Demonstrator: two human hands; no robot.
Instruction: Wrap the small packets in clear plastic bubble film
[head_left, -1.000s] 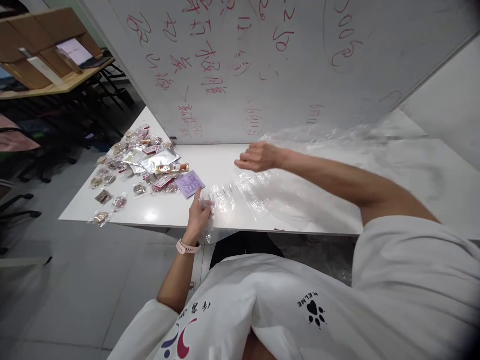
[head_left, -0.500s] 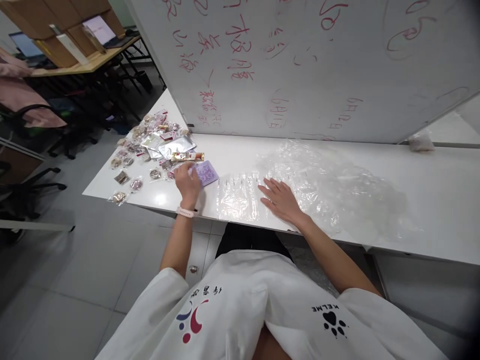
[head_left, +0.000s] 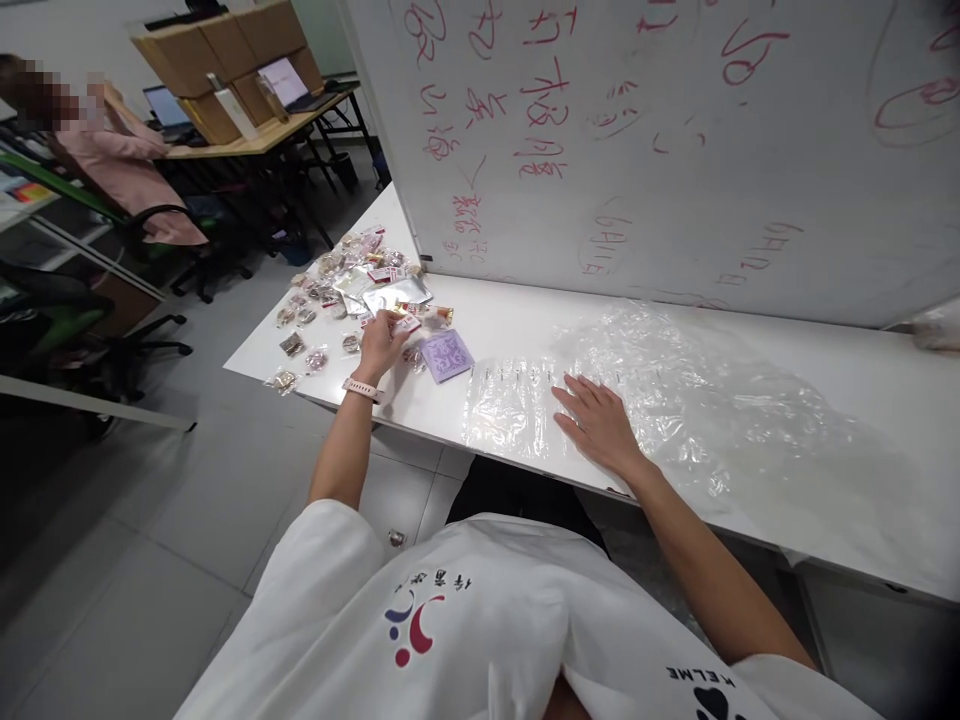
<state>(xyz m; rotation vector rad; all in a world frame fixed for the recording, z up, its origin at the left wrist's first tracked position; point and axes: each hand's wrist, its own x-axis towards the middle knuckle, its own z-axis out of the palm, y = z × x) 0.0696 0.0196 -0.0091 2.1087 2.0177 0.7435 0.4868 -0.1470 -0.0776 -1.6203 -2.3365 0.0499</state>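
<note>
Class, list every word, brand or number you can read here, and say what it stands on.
"KELME": white shirt, upside down.
"6月11日": whiteboard, red handwriting.
"6月12日": whiteboard, red handwriting.
Other whiteboard handwriting, the shirt's small characters, packets, laptop screen: too small or unclear to read.

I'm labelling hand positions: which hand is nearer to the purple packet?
Left. The left hand is just left of the purple packet; the right hand is farther off to its right, over the clear plastic.
</note>
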